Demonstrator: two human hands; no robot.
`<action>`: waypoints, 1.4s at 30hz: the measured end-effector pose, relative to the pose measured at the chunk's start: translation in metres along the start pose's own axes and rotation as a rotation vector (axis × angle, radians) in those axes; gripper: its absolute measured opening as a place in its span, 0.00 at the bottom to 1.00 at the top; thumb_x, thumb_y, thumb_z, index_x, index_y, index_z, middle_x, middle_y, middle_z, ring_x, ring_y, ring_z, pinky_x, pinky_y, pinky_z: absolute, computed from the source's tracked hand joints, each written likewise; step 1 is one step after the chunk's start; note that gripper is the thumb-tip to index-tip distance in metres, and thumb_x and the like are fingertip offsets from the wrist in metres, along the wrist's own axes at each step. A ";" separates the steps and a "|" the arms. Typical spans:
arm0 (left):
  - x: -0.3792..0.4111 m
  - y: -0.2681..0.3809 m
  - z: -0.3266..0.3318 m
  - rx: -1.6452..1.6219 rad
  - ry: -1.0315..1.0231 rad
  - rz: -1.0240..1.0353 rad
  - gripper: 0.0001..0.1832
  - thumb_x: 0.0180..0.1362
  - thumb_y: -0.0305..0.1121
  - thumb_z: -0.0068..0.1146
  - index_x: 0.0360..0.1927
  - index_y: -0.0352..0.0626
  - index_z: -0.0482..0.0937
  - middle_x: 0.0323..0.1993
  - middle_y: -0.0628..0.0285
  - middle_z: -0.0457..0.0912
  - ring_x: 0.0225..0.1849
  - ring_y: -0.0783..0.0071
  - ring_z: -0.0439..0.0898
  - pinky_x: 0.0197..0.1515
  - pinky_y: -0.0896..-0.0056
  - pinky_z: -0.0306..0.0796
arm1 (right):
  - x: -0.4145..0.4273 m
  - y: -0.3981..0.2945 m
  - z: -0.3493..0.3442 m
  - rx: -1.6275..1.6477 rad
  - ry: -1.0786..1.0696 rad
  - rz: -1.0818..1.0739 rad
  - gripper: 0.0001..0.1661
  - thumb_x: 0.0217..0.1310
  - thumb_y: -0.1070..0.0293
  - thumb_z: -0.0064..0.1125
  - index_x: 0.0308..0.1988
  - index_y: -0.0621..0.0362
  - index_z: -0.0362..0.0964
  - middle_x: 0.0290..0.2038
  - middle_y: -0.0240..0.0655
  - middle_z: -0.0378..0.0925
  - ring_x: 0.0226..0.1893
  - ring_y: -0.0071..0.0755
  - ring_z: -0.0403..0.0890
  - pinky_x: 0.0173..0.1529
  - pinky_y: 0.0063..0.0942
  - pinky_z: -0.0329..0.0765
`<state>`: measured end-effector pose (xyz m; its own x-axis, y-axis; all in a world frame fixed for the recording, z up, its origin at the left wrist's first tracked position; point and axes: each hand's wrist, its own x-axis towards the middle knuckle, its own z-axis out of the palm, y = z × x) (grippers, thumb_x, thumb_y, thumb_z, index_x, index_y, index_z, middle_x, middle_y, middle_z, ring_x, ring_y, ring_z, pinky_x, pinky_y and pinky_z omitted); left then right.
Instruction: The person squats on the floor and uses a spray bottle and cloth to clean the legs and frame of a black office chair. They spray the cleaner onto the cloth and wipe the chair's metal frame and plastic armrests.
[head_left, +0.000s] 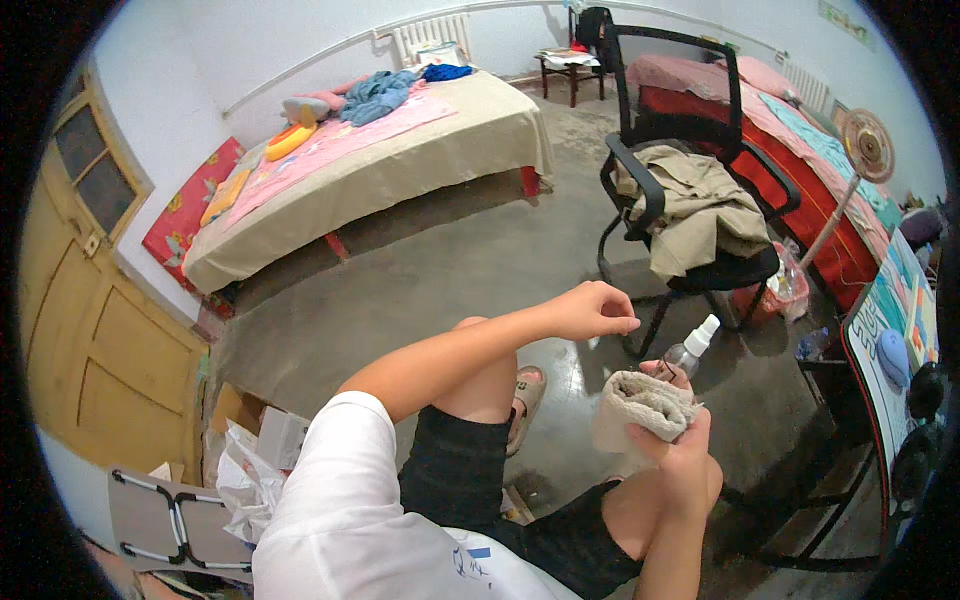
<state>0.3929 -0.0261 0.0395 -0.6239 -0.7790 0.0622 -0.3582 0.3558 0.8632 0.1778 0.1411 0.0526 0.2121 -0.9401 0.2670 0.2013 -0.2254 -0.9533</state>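
Note:
My left hand (592, 311) hangs in the air in front of my knee, its fingers loosely curled, with nothing visible in them. To its lower right, my right hand (686, 442) grips a thick folded beige terry cloth (645, 405), with the thumb on the near side. Just beyond the cloth, a small clear spray bottle (684, 356) with a white top leans to the right. Fingertips of the right hand lie at the bottle's lower part, which the cloth and fingers partly hide. Both hands are above the grey floor (360, 307).
A black mesh armchair (630, 180) bearing khaki clothing (697, 202) stands ahead. At right are a desk edge with a blue mouse (892, 358), a pedestal fan (866, 146) and a pink waste bin (793, 289). A bed (375, 187) stands ahead left; cardboard boxes (240, 405) sit left.

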 end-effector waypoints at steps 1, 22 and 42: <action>-0.006 -0.003 -0.006 -0.004 0.011 -0.010 0.18 0.65 0.45 0.65 0.42 0.37 0.86 0.36 0.60 0.88 0.39 0.76 0.84 0.46 0.70 0.77 | 0.004 0.000 0.005 -0.030 -0.012 -0.001 0.50 0.45 0.75 0.79 0.67 0.63 0.63 0.61 0.37 0.73 0.60 0.34 0.76 0.66 0.33 0.73; 0.171 -0.101 0.023 0.109 0.096 0.001 0.18 0.63 0.45 0.64 0.37 0.36 0.87 0.31 0.58 0.89 0.33 0.69 0.87 0.41 0.65 0.78 | -0.137 0.032 -0.166 -0.692 0.727 0.344 0.29 0.48 0.71 0.77 0.50 0.68 0.77 0.60 0.45 0.71 0.55 0.41 0.76 0.61 0.38 0.72; 0.155 -0.071 0.003 0.475 0.301 0.619 0.13 0.63 0.39 0.66 0.29 0.42 0.83 0.26 0.55 0.83 0.30 0.54 0.81 0.35 0.57 0.75 | -0.106 0.024 -0.115 -0.720 0.750 0.235 0.27 0.48 0.77 0.72 0.51 0.66 0.78 0.61 0.42 0.73 0.59 0.43 0.78 0.61 0.33 0.75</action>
<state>0.3194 -0.1705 -0.0136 -0.6161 -0.4519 0.6451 -0.3089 0.8921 0.3299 0.0502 0.2064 -0.0145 -0.5205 -0.8416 0.1442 -0.4331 0.1147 -0.8940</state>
